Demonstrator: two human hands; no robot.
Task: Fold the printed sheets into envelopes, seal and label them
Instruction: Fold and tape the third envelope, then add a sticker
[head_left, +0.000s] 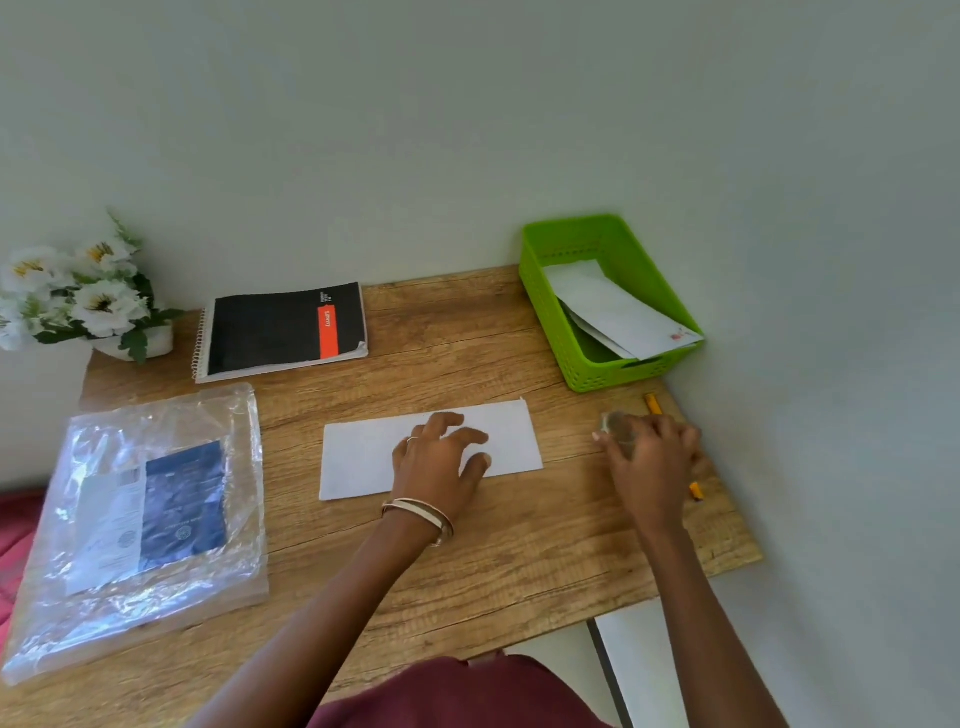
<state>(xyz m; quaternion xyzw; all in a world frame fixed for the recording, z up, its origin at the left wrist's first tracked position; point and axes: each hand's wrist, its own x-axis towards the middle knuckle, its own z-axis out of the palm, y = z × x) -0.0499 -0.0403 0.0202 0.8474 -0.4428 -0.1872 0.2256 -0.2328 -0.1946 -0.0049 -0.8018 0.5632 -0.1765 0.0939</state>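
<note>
A white envelope (363, 457) lies flat in the middle of the wooden desk (519, 561). My left hand (441, 457) rests on its right half, fingers spread, pressing it down. To the right, near the desk's edge, my right hand (654, 457) is closed around a clear roll of tape (615, 426), blurred by motion. A yellow pencil (653, 404) lies partly hidden under that hand. A green basket (571, 322) at the back right holds white envelopes (618, 312).
A plastic-wrapped pack of paper (145, 519) lies at the left. A black spiral notebook (280, 330) sits at the back, white flowers (78, 296) at the back left corner. The wall closes in on the right side.
</note>
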